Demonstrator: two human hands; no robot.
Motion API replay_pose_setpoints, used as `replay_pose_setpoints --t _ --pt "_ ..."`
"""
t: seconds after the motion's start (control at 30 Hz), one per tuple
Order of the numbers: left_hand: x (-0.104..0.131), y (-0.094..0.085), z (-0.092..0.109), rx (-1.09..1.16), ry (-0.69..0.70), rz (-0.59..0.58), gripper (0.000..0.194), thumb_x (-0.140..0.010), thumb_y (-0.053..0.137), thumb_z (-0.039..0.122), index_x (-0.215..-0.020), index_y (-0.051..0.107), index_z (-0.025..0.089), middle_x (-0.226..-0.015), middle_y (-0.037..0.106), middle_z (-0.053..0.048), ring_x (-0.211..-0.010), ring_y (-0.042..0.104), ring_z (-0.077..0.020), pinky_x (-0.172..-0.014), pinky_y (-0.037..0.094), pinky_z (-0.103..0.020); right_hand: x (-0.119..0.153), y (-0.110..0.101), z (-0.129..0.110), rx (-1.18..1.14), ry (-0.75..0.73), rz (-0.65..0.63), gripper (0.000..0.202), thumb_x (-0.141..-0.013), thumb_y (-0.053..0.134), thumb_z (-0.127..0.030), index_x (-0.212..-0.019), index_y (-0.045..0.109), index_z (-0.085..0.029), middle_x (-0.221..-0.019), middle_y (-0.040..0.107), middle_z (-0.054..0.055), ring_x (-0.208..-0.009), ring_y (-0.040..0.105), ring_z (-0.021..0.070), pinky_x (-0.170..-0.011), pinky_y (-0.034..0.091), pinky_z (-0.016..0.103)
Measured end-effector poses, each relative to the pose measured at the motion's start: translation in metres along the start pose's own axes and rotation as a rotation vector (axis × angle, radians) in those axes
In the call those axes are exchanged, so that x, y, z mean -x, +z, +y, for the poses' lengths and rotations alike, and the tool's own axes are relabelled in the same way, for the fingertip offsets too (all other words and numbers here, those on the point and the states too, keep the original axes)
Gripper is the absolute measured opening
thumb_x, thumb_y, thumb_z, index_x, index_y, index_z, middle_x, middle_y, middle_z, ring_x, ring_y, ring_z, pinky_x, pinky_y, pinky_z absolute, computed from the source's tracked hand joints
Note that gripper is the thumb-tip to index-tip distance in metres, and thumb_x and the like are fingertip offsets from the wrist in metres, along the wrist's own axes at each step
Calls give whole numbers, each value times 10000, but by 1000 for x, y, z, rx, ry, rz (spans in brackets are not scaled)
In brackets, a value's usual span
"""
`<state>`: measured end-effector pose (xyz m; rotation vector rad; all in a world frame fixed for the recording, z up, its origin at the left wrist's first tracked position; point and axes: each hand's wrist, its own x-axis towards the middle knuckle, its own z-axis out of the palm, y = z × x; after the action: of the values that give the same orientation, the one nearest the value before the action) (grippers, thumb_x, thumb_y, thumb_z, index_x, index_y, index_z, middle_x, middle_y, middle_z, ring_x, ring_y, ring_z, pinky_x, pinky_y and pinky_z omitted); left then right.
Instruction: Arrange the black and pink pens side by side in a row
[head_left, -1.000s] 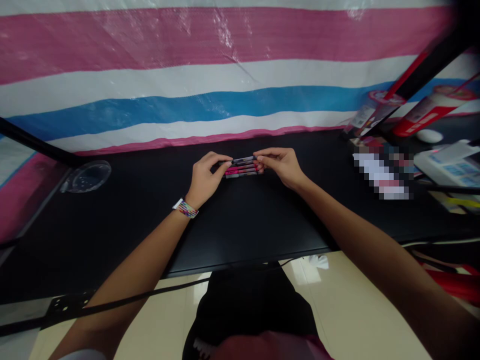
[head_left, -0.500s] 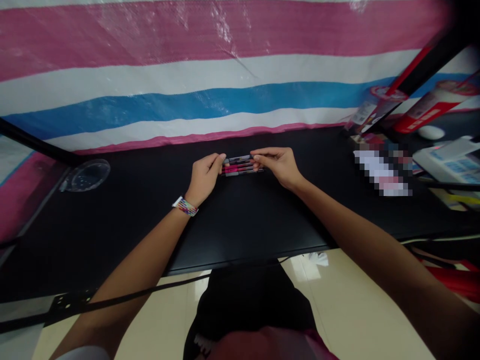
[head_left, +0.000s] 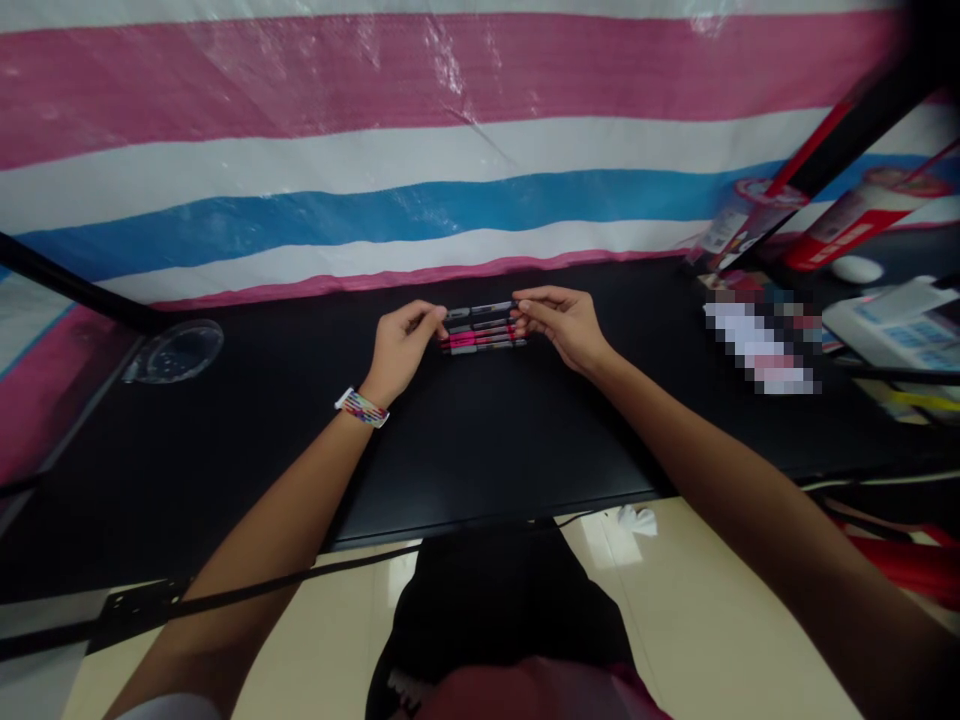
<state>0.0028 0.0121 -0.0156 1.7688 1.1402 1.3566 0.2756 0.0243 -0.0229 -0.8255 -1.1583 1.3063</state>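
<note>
Several pens lie side by side, left to right, on the black table (head_left: 465, 450). The farthest is a dark pen (head_left: 482, 311) with a grey part. Its left end is pinched by my left hand (head_left: 403, 345), and my right hand (head_left: 564, 325) closes its fingers at the right end. Nearer to me are a pink pen (head_left: 484, 336) and a grey-and-black pen (head_left: 489, 347), close together. My fingertips hide some of the pen ends, and whether the dark pen touches the table I cannot tell.
A clear plastic lid (head_left: 180, 352) lies at the left. Toward the back right stand a drink cup (head_left: 742, 225) with a red straw and a red-and-white cup (head_left: 855, 225). A white mouse (head_left: 857, 268) and papers (head_left: 892, 325) lie nearby. Striped sheeting (head_left: 450, 210) hangs behind the table.
My hands have moved slightly apart, the left one leftward and the right one rightward. The farthest pen now shows a little more gap from the others.
</note>
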Motion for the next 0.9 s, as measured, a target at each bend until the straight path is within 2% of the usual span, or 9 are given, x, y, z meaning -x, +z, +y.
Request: replay_pose_setpoints --t 0.07,0.17,0.27,0.43,0.53,0.6,0.7,0.77,0.9 --pt "-1 0 -3 8 -11 20 359 -1100 673 508 -922 774 213 -761 758 -32 -797 764 -173 -841 612 -329 -1 -1 2 7 6 4 283 -767 1017 -390 -985 920 -238 -871 856 53 -701 766 170 -726 663 354" --pt "-3 -1 -8 48 36 74 256 -977 846 442 -1101 759 236 -847 769 -10 -810 744 -158 -807 601 -299 -3 -3 3 16 13 33 302 -758 1015 -402 -982 912 -228 -875 850 57 -739 772 180 -762 678 367" --pt "-5 -2 -12 14 35 95 263 -1041 767 440 -898 727 222 -766 727 -10 -728 690 -138 -746 575 -285 -3 -4 3 32 27 52 331 -747 1014 -435 -984 900 -232 -892 845 55 -782 776 196 -829 701 407" --pt "-5 -2 -12 115 15 51 222 -942 874 379 -1041 738 234 -866 763 -8 -808 746 -156 -791 609 -295 -3 -4 2 51 35 51 355 -746 1020 -465 -989 893 -240 -901 842 57 -809 783 210 -856 712 428" --pt "-3 -2 -9 69 4 12 244 -1034 770 433 -926 743 216 -831 760 -25 -784 735 -153 -794 605 -299 -3 -4 3 43 43 49 378 -736 1027 -479 -992 892 -236 -903 843 59 -785 774 202 -845 711 419" --pt "-3 -3 -7 91 -13 0 258 -1058 736 463 -982 759 218 -811 760 -23 -776 740 -157 -786 607 -300 -3 -4 3 37 45 48 392 -731 1028 -489 -995 891 -233 -907 844 58 -776 773 197 -839 710 412" --pt "-3 -3 -8 129 -16 3 246 -967 852 430 -1090 773 232 -881 790 -24 -841 765 -171 -812 618 -304 -3 -3 2 39 46 53 381 -737 1018 -480 -994 887 -231 -902 839 58 -791 776 201 -846 707 412" --pt "-4 -4 -11 67 -11 30 229 -1004 815 443 -941 772 227 -806 764 -22 -769 727 -157 -770 599 -298 -3 -3 2 46 45 52 361 -750 1004 -470 -993 883 -234 -906 836 59 -809 779 207 -856 705 419" --pt "-7 -6 -16 -65 -16 114 475 -1115 666 475 -710 695 228 -604 617 4 -588 573 -125 -642 512 -284 -4 -5 2 78 28 58 317 -771 967 -446 -993 864 -244 -912 832 50 -810 778 209 -868 698 432"
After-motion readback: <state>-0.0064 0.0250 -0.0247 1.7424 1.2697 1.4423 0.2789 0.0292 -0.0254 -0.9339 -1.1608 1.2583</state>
